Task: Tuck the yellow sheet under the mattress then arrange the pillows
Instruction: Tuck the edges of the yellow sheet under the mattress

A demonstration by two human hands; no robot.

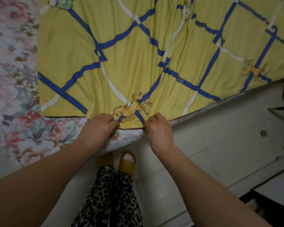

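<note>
Both hands grip the near hem of the yellow sheet [129, 51] at the corner of the mattress [131, 136]. The left hand [97, 128] has its fingers curled round the hem, with the knuckles up and the thumb side turned toward the other hand. The right hand [159, 128] pinches the same hem just beside it, fingers bent over the edge of the cloth. Between the two grips a short stretch of hem lies along the mattress edge, and just above that stretch sits an orange animal print [131, 108] crossed by a blue stripe.

The sheet spreads away from the hands over the top of the bed, yellow with a lattice of blue and white bands, and it shows soft folds running up from the gripped hem. To the left of the left hand the sheet ends in a straight edge, and beyond that edge the flowered mattress cover [15, 79] lies bare. To the right of the right hand the sheet follows the bed's side edge, touching it all along.

Below the hands stand the person's feet in orange slippers [127, 163] on a pale tiled floor [211, 153], with leopard-print trousers [110, 199] below them.
</note>
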